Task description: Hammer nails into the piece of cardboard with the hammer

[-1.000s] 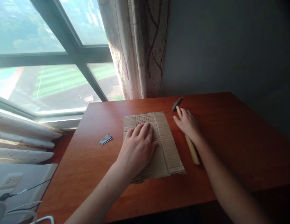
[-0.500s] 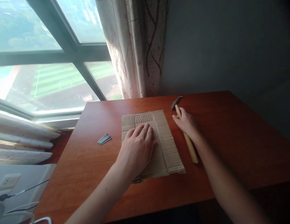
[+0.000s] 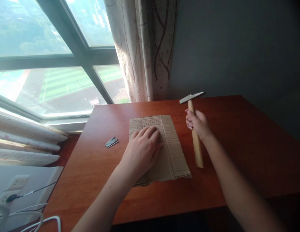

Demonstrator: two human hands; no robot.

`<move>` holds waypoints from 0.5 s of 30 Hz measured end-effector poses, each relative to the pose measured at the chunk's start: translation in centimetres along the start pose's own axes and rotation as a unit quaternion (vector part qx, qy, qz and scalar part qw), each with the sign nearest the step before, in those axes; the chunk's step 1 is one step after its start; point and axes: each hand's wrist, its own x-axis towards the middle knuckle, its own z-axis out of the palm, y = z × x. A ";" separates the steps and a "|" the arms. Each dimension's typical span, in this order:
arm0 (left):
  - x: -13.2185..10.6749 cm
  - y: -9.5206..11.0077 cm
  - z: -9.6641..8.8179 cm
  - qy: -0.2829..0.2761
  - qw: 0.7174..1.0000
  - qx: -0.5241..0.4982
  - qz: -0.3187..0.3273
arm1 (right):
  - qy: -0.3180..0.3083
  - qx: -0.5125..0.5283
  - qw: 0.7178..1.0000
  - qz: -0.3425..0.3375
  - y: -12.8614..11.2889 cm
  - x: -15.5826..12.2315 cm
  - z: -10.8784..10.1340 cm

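Observation:
A flat sheet of brown cardboard [image 3: 172, 151] lies on the red-brown wooden table [image 3: 237, 141], with a grid of small holes or nail heads [image 3: 151, 122] near its far edge. My left hand [image 3: 143, 149] rests palm down on the cardboard, fingers stretched flat just short of the grid. My right hand [image 3: 198, 124] is wrapped round the wooden handle of a hammer [image 3: 195, 135], near the head. The metal head [image 3: 191, 97] is raised off the table, the handle's lower end pointing toward me. A small bundle of loose nails [image 3: 111, 142] lies left of the cardboard.
A large window [image 3: 50, 58] and a patterned curtain [image 3: 145, 48] stand behind the table's far left corner; a grey wall runs behind the rest. At lower left are a white power strip [image 3: 12, 190] and cables [image 3: 38, 219] off the table.
My right hand has closed round the hammer's handle and lifted the head off the table, turning the hammer more upright. My left hand stays flat on the cardboard.

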 end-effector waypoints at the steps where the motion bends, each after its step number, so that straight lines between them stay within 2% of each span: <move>1: -0.1 -0.2 -0.1 0.011 1.000 -0.007 -0.001 | 0.004 0.016 0.999 -0.034 -0.6 -0.3 0.0; 4: -0.9 -1.5 -0.5 0.084 0.996 -0.031 -0.024 | 0.035 0.022 0.990 -0.136 -2.4 -1.2 -0.1; 6: -1.9 -2.8 -0.7 0.148 0.986 -0.049 -0.061 | 0.053 0.023 0.980 -0.191 -3.3 -1.7 -0.3; 8: -3.1 -4.1 -0.9 0.184 0.976 -0.063 -0.097 | 0.074 0.021 0.969 -0.236 -3.9 -2.0 -0.3; 11: -4.8 -6.0 -0.9 0.189 0.970 -0.054 -0.143 | 0.099 0.012 0.955 -0.279 -4.4 -2.3 -0.2; 15: -6.8 -7.8 -0.4 0.168 0.964 -0.021 -0.204 | 0.124 -0.006 0.944 -0.305 -4.8 -3.0 0.2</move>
